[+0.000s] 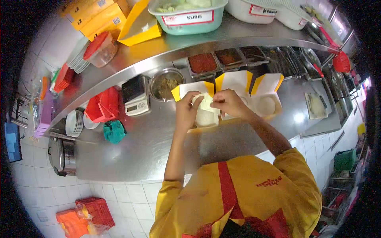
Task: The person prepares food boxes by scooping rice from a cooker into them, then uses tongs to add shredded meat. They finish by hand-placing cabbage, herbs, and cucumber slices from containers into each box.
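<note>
My left hand (188, 111) is closed on a pale, thin, leaf-like piece (205, 103), with the thumb across its near side. At that piece's right edge, my right hand (231, 104) pinches with thumb and fingers. Both hands are above the left takeaway box (208, 121), which is yellow outside and white inside, its lid up. Beside it stand an open middle box (233, 81) and an open right box (268, 85). A round white mound (266, 106) lies in the right box. My right forearm partly hides the middle box.
Left of the boxes are a metal bowl (151, 90) of food, a digital scale (137, 107), red folded trays (104, 106) and a teal cloth (114, 131). Sauce pans (202, 63) line the back. A shelf edge (158, 55) overhangs, bearing a tub (190, 25) labelled KUBIS. A chopping board (316, 106) lies right.
</note>
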Demonstrator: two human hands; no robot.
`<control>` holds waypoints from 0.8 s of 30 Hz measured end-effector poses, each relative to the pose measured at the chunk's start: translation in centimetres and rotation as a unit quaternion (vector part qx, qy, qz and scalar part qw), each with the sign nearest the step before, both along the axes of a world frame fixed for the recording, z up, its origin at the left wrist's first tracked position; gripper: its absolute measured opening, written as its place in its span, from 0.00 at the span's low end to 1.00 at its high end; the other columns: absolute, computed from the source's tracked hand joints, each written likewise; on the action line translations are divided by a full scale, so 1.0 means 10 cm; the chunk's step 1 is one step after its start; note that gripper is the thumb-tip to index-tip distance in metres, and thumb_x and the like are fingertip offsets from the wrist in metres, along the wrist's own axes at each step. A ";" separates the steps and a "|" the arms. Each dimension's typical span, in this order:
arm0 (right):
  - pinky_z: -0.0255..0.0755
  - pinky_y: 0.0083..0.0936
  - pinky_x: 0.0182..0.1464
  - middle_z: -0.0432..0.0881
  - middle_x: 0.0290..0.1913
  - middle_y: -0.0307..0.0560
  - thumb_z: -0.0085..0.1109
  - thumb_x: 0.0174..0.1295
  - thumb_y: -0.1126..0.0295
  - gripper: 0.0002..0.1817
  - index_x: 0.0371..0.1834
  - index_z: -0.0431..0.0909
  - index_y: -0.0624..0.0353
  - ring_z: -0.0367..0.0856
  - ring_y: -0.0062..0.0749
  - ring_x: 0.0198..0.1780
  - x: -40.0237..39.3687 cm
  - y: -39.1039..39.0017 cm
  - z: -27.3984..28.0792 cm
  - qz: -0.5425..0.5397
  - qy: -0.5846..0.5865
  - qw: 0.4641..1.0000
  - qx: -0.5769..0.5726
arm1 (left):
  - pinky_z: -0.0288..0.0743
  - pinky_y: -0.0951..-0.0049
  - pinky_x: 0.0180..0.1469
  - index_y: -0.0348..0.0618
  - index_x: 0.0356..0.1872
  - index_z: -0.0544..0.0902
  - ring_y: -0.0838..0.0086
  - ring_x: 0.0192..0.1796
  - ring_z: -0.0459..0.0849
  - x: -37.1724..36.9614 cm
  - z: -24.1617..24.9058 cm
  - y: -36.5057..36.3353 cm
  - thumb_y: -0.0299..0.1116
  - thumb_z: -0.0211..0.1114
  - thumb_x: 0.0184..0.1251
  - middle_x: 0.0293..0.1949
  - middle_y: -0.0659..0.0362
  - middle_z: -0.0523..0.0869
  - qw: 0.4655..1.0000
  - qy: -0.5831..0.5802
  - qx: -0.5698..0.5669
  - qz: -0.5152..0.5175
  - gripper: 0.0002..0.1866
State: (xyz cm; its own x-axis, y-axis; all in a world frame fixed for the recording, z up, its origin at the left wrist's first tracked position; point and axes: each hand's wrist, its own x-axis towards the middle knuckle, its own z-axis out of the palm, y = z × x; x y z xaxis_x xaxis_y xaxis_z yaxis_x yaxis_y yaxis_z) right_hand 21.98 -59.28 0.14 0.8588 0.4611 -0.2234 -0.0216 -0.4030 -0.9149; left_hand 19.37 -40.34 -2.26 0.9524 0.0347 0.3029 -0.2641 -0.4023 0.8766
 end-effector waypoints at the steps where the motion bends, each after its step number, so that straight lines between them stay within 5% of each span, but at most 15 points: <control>1: 0.76 0.27 0.31 0.82 0.29 0.50 0.65 0.54 0.70 0.10 0.29 0.77 0.66 0.83 0.36 0.27 0.02 0.00 -0.26 0.000 0.008 1.000 -0.002 | 0.70 0.77 0.28 0.37 0.39 0.80 0.76 0.25 0.77 0.01 -0.16 0.00 0.32 0.64 0.62 0.29 0.56 0.84 1.000 0.008 -0.002 0.000 0.09; 3: 0.75 0.36 0.34 0.81 0.29 0.55 0.64 0.53 0.67 0.12 0.25 0.78 0.66 0.82 0.47 0.30 0.09 -0.01 -0.77 -0.075 -0.186 0.968 -0.154 | 0.72 0.70 0.31 0.38 0.38 0.80 0.65 0.28 0.80 0.08 -0.49 0.00 0.31 0.62 0.62 0.31 0.51 0.84 0.997 -0.004 0.065 0.035 0.08; 6: 0.73 0.44 0.39 0.80 0.30 0.58 0.62 0.52 0.64 0.13 0.25 0.79 0.66 0.80 0.54 0.33 0.09 0.11 -1.18 -0.153 -0.254 0.933 -0.203 | 0.72 0.61 0.35 0.40 0.38 0.80 0.58 0.33 0.80 0.09 -0.89 -0.03 0.29 0.61 0.60 0.32 0.51 0.82 0.984 -0.051 0.141 0.101 0.07; 7: 0.71 0.40 0.33 0.80 0.27 0.56 0.62 0.53 0.65 0.12 0.25 0.78 0.65 0.79 0.52 0.31 0.10 0.17 -1.30 -0.167 -0.278 0.923 -0.208 | 0.72 0.61 0.35 0.40 0.38 0.80 0.58 0.33 0.80 0.10 -0.96 -0.05 0.29 0.61 0.60 0.32 0.51 0.82 0.984 -0.049 0.138 0.101 0.07; 10: 0.71 0.42 0.34 0.79 0.27 0.56 0.61 0.54 0.66 0.11 0.27 0.79 0.65 0.79 0.51 0.33 0.04 0.34 -1.42 -0.209 -0.317 0.885 -0.269 | 0.70 0.58 0.41 0.43 0.40 0.80 0.57 0.40 0.77 0.08 -1.05 -0.09 0.26 0.61 0.55 0.37 0.51 0.80 0.970 -0.086 0.215 0.075 0.10; 13: 0.71 0.43 0.34 0.79 0.28 0.57 0.59 0.55 0.66 0.10 0.28 0.78 0.64 0.79 0.52 0.33 0.07 0.33 -1.59 -0.170 -0.287 0.884 -0.327 | 0.64 0.56 0.48 0.43 0.40 0.80 0.54 0.48 0.69 0.08 -1.22 -0.14 0.33 0.59 0.57 0.48 0.47 0.72 0.922 -0.046 0.384 -0.001 0.11; 18: 0.72 0.43 0.36 0.79 0.29 0.57 0.60 0.55 0.64 0.12 0.28 0.77 0.63 0.80 0.52 0.34 0.25 0.25 -1.91 -0.108 -0.279 0.865 -0.404 | 0.64 0.54 0.49 0.42 0.40 0.80 0.52 0.50 0.69 0.03 -1.22 -0.21 0.42 0.56 0.60 0.48 0.46 0.72 0.922 -0.061 0.382 0.001 0.16; 21: 0.74 0.43 0.31 0.80 0.24 0.54 0.55 0.58 0.65 0.11 0.33 0.76 0.64 0.82 0.48 0.28 0.09 0.27 -0.71 -0.015 -0.327 0.900 -0.289 | 0.64 0.52 0.52 0.45 0.44 0.79 0.50 0.53 0.69 0.00 -0.96 -0.19 0.44 0.57 0.60 0.51 0.46 0.72 0.953 -0.013 0.302 0.018 0.17; 22: 0.74 0.41 0.30 0.80 0.24 0.53 0.56 0.59 0.65 0.10 0.34 0.75 0.63 0.82 0.46 0.28 0.05 0.22 -0.22 0.059 -0.355 0.909 -0.213 | 0.63 0.52 0.51 0.45 0.44 0.79 0.50 0.53 0.68 0.08 -1.20 -0.09 0.44 0.56 0.60 0.50 0.47 0.71 0.928 -0.050 0.370 -0.014 0.17; 24: 0.73 0.30 0.33 0.81 0.29 0.47 0.59 0.60 0.66 0.09 0.35 0.77 0.61 0.80 0.32 0.29 -0.09 0.25 1.24 0.143 -0.211 0.966 -0.053 | 0.64 0.53 0.50 0.44 0.42 0.80 0.52 0.51 0.70 0.06 -0.94 0.00 0.41 0.58 0.59 0.47 0.48 0.73 0.939 -0.082 0.333 -0.001 0.14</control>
